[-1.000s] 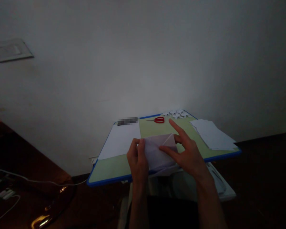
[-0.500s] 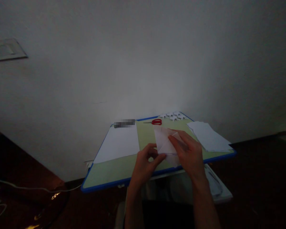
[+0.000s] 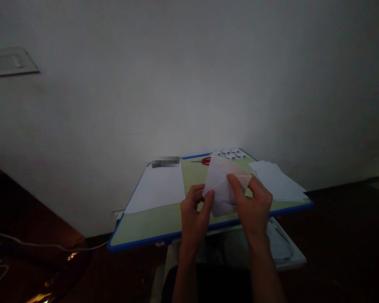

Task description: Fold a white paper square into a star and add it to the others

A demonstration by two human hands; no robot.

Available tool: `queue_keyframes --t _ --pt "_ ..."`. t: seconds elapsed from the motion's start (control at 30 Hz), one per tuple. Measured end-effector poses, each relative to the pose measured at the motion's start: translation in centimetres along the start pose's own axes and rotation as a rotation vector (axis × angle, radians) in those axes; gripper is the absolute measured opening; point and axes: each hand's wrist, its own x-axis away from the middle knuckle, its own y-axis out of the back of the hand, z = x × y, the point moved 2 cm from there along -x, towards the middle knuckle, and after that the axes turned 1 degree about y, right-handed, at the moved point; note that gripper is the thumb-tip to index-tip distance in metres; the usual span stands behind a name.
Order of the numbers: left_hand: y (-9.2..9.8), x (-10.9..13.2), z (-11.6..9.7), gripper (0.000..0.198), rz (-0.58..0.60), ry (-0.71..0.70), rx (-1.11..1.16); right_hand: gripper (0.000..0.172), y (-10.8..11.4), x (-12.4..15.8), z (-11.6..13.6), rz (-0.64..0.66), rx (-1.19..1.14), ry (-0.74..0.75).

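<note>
A folded sheet of white paper (image 3: 220, 183) is held up above the front part of the small table, with creases and a flap showing on it. My left hand (image 3: 196, 210) pinches its left edge between thumb and fingers. On the other side, my right hand (image 3: 254, 202) grips the paper near a folded corner, thumb on the near face and fingers behind. Red-handled scissors (image 3: 205, 161) lie beyond the paper, their handles partly hidden by it. Several small folded white paper pieces (image 3: 230, 154) lie in a group at the far right corner.
White sheets (image 3: 278, 181) lie at the table's right edge. Another white sheet (image 3: 161, 187) covers the left side, with a blurred dark object (image 3: 166, 162) on its far end. The green tabletop (image 3: 145, 229) has a blue rim and stands against a wall (image 3: 189, 84).
The paper has been turned and raised slightly, showing more of its face and covering part of the scissors. My left thumb has moved up along its edge; both hands still hold it.
</note>
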Motion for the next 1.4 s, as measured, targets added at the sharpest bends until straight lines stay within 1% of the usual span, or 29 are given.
queue_keyframes --t 0.07,0.1,0.17,0.23,0.33,0.4,0.5,0.57,0.67,0.8,0.93,1.1,1.2,1.27,1.33,1.4 --pt "-0.1 0.0 0.0 0.026 -0.042 -0.006 -0.054 0.014 -0.1 0.0 -0.1 -0.009 0.003 0.015" --pt "-0.2 0.1 0.1 0.027 -0.062 -0.008 -0.075 0.015 -0.2 0.0 -0.1 0.006 -0.014 0.039" --pt "-0.4 0.1 0.1 0.028 -0.099 -0.009 -0.088 0.028 -0.5 0.1 -0.2 0.083 -0.070 0.087" --pt "-0.5 0.0 0.3 0.032 -0.125 -0.006 -0.070 0.039 -0.6 0.3 -0.3 0.200 -0.157 0.102" --pt "-0.5 0.0 0.6 0.038 -0.157 -0.008 -0.052 0.045 -0.5 0.6 -0.5 0.360 -0.330 0.028" --pt "-0.3 -0.1 0.6 0.039 -0.168 -0.018 -0.059 0.045 -0.3 0.6 -0.5 0.406 -0.392 -0.034" --pt "-0.1 -0.1 0.4 0.039 -0.164 -0.034 -0.044 0.042 0.0 0.4 -0.3 0.393 -0.347 -0.045" --pt "-0.1 0.0 0.2 0.040 -0.152 -0.032 -0.010 0.047 0.1 0.3 -0.2 0.366 -0.317 -0.045" --pt "-0.1 0.1 0.0 0.037 -0.133 -0.030 0.038 0.057 0.1 0.4 0.0 0.356 -0.320 -0.098" --pt "-0.3 0.2 -0.4 0.031 -0.134 -0.061 0.080 0.061 0.0 0.5 0.4 0.380 -0.338 -0.146" --pt "-0.4 0.1 -0.5 0.031 -0.182 -0.057 0.137 0.064 -0.2 0.6 0.7 0.426 -0.268 -0.084" --pt "-0.4 0.4 -0.4 0.028 -0.244 -0.074 0.102 0.072 -0.5 1.3 0.5 0.543 -0.220 -0.003" --pt "-0.4 0.6 -0.5 0.029 -0.255 -0.093 0.082 0.071 -0.5 1.7 0.5 0.609 -0.233 -0.014" --pt "-0.4 0.7 -0.7 0.030 -0.254 -0.107 0.066 0.067 -0.3 1.8 0.6 0.625 -0.252 -0.046" --pt "-0.3 0.7 -0.8 0.030 -0.261 -0.107 0.050 0.062 -0.1 1.7 0.7 0.614 -0.284 -0.086" --pt "-0.2 0.7 -1.0 0.031 -0.269 -0.096 0.038 0.056 0.0 1.4 0.9 0.577 -0.312 -0.106"
